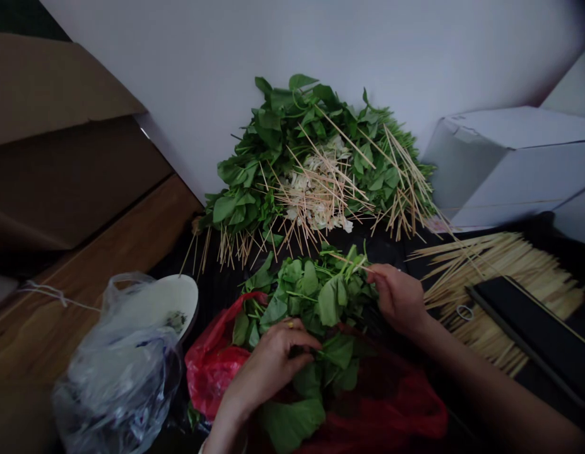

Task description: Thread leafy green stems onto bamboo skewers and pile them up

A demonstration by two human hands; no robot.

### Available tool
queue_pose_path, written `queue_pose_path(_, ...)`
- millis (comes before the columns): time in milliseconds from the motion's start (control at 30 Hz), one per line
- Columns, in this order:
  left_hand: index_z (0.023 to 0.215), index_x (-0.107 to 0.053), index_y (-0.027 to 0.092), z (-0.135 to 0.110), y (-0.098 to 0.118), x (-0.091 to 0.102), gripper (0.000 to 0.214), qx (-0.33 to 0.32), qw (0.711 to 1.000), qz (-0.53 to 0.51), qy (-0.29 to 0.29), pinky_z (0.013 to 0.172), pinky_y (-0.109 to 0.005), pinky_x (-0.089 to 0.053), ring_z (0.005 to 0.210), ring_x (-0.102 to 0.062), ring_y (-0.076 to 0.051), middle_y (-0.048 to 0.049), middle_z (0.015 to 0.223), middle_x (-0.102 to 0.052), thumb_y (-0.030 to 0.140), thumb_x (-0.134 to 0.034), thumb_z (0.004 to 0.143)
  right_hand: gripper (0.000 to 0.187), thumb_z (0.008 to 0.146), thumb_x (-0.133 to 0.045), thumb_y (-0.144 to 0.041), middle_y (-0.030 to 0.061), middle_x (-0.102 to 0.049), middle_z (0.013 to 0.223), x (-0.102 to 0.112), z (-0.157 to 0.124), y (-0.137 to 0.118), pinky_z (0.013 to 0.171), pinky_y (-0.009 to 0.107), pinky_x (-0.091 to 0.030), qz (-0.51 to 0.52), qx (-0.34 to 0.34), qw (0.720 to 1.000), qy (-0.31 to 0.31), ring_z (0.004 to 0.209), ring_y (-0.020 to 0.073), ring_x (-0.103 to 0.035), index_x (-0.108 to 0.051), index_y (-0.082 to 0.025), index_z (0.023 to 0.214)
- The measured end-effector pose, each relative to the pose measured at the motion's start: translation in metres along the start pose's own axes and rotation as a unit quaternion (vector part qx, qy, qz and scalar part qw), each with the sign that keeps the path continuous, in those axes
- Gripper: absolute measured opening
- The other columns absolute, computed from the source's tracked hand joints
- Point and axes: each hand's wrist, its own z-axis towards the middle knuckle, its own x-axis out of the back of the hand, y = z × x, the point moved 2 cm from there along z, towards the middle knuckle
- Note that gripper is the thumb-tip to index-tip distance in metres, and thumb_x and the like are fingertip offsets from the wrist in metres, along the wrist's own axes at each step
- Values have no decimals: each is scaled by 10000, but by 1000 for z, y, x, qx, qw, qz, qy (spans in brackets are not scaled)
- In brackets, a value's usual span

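Observation:
My left hand (273,362) reaches into a heap of loose green leaves (311,302) that lies on a red plastic bag (216,366), its fingers pinched on a leaf. My right hand (399,296) is closed on a thin bamboo skewer (349,260) with green leaves threaded on its tip, held just above the heap. Behind them, against the wall, lies a big pile of leaf skewers (315,170) with their sticks fanned out toward me.
A bundle of bare bamboo skewers (500,284) lies at the right under a black flat object (533,328). A white box (510,164) stands at the back right. At left are a crumpled clear plastic bag (117,372), a white bowl (178,299) and cardboard (60,139).

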Motion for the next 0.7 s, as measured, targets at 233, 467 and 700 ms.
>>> queue_pose_path(233,837,-752,226,8,0,-15,236,10,985,175,5,775,-332,-472,857,-639,-238,-58,829,-687,68,-579,815,192,964,-414,-171,13,-691,787,-1,0,-1,686,239,-505,15,-11,1000,-5,697,141,-666,-596,-201,1021)
queue_pose_path(467,827,-707,211,12,3,17,102,7,967,75,241,733,-310,-487,771,-629,-207,-44,807,-644,204,-607,849,202,966,-413,-186,16,-692,782,-2,-1,0,693,242,-507,24,-30,999,-12,694,143,-666,-608,-204,1016)
queue_pose_path(700,900,-688,214,15,-15,20,184,75,958,152,232,841,-394,-495,903,-673,-273,-72,909,-731,135,-540,824,199,970,-409,-178,12,-675,758,-3,-1,-1,650,246,-491,21,-15,1000,-9,666,142,-653,-597,-198,1032)
